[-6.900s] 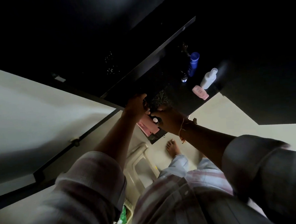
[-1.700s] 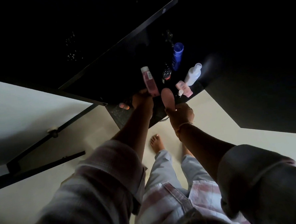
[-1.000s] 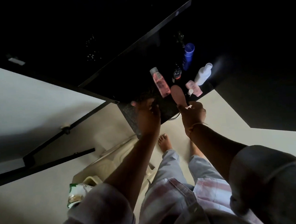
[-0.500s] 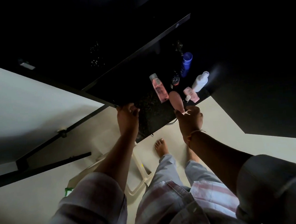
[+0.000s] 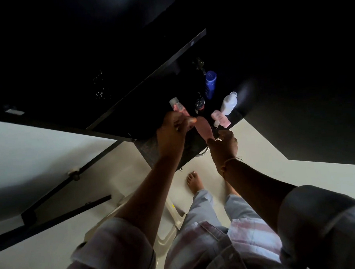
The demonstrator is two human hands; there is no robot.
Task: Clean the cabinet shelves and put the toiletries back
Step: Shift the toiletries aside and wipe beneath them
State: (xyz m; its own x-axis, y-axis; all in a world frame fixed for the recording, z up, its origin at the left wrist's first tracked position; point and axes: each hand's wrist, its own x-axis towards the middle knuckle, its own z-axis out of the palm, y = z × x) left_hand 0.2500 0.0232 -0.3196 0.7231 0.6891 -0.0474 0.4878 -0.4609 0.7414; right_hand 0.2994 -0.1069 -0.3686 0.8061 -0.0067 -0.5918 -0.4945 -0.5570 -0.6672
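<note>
On the dark cabinet shelf (image 5: 150, 152) stand a pink bottle with a grey cap (image 5: 177, 106), a small dark bottle (image 5: 199, 105), a blue bottle (image 5: 211, 83), a white bottle (image 5: 229, 103) and a short pink bottle (image 5: 220, 118). A pink tube (image 5: 203, 127) stands upright at the shelf's front. My right hand (image 5: 223, 147) grips its lower end. My left hand (image 5: 172, 130) reaches in from the left with curled fingers pinching the tube's top, and it hides the lower part of the grey-capped bottle.
The cabinet's interior is very dark, with a black shelf edge (image 5: 148, 78) running diagonally above. Black frame bars (image 5: 71, 176) cross the pale wall at left. A white plastic stool (image 5: 171, 224) stands on the floor under me, beside my bare foot (image 5: 193, 181).
My left hand set the grey-capped pink bottle on the shelf, dropped to the shelf's edge, then rose to the pink tube's top. My right hand kept hold of the tube's base.
</note>
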